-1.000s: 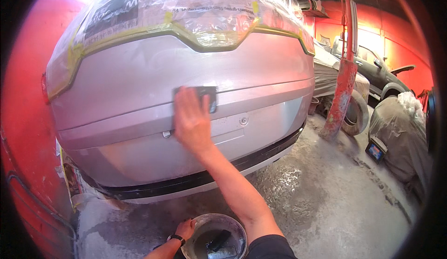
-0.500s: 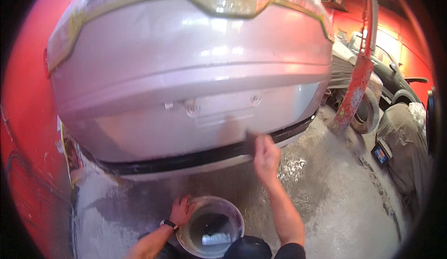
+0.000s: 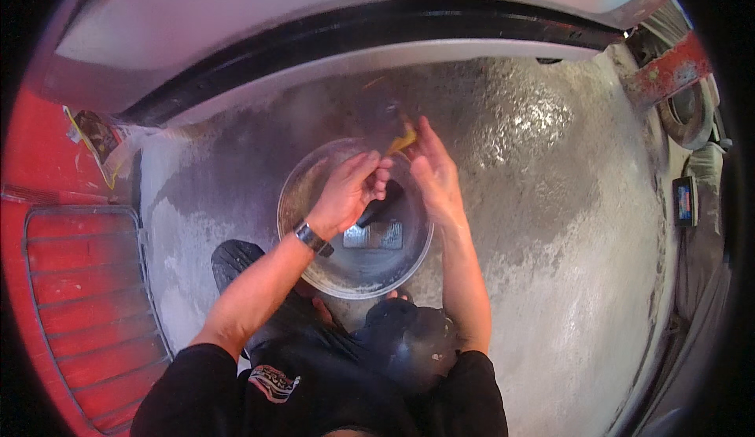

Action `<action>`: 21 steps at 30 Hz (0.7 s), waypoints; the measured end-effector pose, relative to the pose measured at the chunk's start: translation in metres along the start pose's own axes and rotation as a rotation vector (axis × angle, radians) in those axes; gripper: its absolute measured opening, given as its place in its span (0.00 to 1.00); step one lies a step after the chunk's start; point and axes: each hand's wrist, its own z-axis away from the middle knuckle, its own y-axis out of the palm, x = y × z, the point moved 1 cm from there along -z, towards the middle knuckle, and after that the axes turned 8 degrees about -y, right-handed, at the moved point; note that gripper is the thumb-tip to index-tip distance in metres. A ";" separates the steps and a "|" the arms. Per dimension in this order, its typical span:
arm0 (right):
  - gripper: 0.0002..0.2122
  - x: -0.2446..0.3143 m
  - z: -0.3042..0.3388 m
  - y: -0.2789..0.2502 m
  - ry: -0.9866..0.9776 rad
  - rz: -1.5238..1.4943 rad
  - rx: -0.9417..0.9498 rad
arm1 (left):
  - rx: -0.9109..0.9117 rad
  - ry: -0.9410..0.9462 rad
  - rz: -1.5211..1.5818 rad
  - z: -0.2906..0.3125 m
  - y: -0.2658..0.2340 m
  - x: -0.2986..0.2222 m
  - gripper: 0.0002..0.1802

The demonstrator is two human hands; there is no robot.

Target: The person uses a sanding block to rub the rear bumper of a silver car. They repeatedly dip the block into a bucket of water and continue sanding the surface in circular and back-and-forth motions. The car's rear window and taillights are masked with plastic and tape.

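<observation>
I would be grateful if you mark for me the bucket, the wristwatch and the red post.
Bucket (image 3: 298, 191), head view: on the left part of its inner wall.
Wristwatch (image 3: 314, 239), head view: on its dark middle, across the left wrist.
Red post (image 3: 668, 74), head view: on its worn painted surface.

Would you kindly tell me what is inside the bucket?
The bucket shows liquid, a dark shape and a bright patch, perhaps a reflection. The left hand covers part of the inside; what lies beneath it cannot be seen.

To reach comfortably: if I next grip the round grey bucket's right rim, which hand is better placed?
Probably the right hand: it appears beside that rim; the left hand is farther left.
</observation>
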 end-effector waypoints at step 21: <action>0.22 -0.012 0.032 -0.007 -0.303 1.091 0.087 | 0.197 -0.493 -1.890 -0.062 -0.141 0.096 0.40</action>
